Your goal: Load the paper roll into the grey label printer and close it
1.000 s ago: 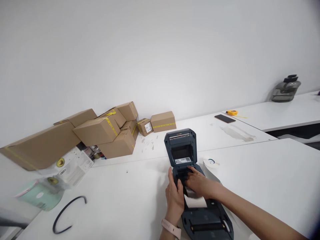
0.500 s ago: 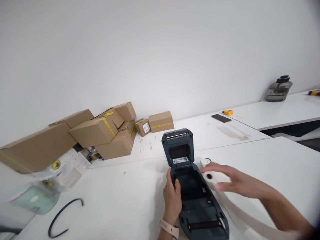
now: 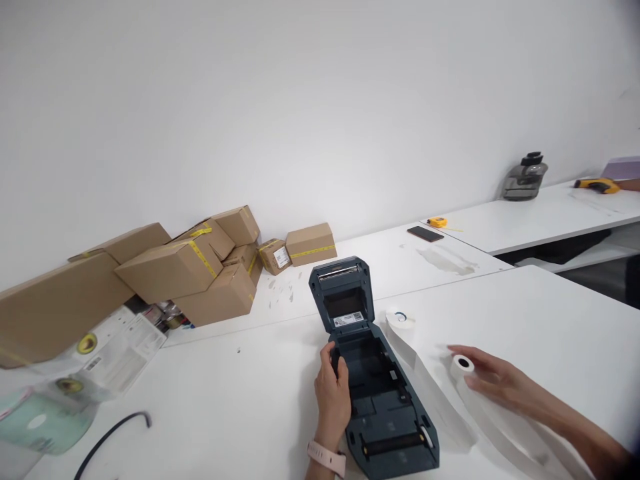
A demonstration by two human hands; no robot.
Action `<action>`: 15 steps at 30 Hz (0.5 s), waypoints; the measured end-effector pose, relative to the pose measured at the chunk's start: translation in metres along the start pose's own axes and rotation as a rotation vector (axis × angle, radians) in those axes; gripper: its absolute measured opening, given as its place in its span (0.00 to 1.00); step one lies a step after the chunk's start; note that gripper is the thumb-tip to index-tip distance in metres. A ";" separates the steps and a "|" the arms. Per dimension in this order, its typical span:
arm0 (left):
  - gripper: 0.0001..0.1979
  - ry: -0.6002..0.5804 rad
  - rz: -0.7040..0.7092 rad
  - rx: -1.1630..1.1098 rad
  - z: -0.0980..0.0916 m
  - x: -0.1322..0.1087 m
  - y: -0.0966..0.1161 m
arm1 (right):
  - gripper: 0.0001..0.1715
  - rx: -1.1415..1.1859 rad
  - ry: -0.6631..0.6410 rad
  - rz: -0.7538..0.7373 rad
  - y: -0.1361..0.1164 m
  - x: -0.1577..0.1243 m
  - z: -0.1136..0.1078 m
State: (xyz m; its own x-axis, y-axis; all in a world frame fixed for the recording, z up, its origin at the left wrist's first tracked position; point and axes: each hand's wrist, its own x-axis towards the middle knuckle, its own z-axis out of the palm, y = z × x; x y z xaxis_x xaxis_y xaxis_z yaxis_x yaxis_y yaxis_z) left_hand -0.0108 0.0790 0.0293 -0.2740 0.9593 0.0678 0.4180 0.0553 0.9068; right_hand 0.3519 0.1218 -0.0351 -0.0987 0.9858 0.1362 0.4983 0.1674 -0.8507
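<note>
Printer (image 3: 375, 403) stood on the white table (image 3: 250, 413) directly before you, its lid (image 3: 345, 301) raised at the far end and its dark bay exposed; a white label was fixed inside the lid, and a black roller (image 3: 395, 443) lay across the near end. Your left hand (image 3: 331, 400) grasped the printer's left wall, the thumb toward the bay and the fingers at the outer side; a pink wristband (image 3: 326, 459) circled that wrist. Your right hand (image 3: 500, 381) was to the right of the printer, its fingers and thumb around a white paper roll (image 3: 457, 371); whether they gripped the roll or had released it, you could not tell from this view. A paper strip trailed beneath your right forearm; a second roll (image 3: 400, 321) stood just beside the printer, near the lid hinge, with its own strip (image 3: 440, 403) running toward you.

Farther out, a black curved strip (image 3: 107, 437) and a green pouch (image 3: 45, 421) lay to your left; stacked cartons (image 3: 175, 270) stood behind them; a phone (image 3: 425, 233) and a yellow tape measure (image 3: 437, 223) lay beyond the printer, to the right; a gray bottle (image 3: 523, 183) stood by the wall.
</note>
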 end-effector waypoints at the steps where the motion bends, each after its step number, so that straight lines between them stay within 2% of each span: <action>1: 0.20 0.001 -0.002 0.006 0.000 0.000 0.001 | 0.34 0.021 -0.056 0.022 -0.001 0.004 -0.008; 3: 0.20 -0.002 -0.006 0.013 -0.001 -0.001 0.003 | 0.37 0.037 -0.106 0.046 -0.008 0.019 -0.022; 4: 0.20 -0.004 -0.006 0.013 -0.001 -0.001 0.003 | 0.37 0.019 -0.087 0.040 -0.014 0.030 -0.026; 6: 0.21 -0.005 -0.001 0.004 -0.002 -0.001 0.004 | 0.35 -0.039 -0.106 -0.028 -0.030 0.055 -0.024; 8: 0.21 -0.010 0.011 -0.011 -0.002 -0.001 0.004 | 0.36 -0.081 -0.227 -0.101 -0.048 0.083 -0.011; 11: 0.21 -0.020 0.034 -0.013 -0.003 -0.001 0.005 | 0.42 -0.089 -0.408 -0.131 -0.069 0.117 0.015; 15: 0.18 -0.009 0.072 0.026 -0.003 -0.001 0.004 | 0.37 -0.064 -0.515 -0.122 -0.080 0.135 0.033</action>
State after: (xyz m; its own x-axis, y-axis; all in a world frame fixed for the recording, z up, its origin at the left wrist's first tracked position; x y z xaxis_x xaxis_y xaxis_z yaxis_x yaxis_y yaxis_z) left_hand -0.0118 0.0778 0.0344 -0.2347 0.9635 0.1291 0.4591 -0.0072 0.8883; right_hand 0.2703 0.2410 0.0349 -0.5614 0.8261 -0.0486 0.5070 0.2970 -0.8092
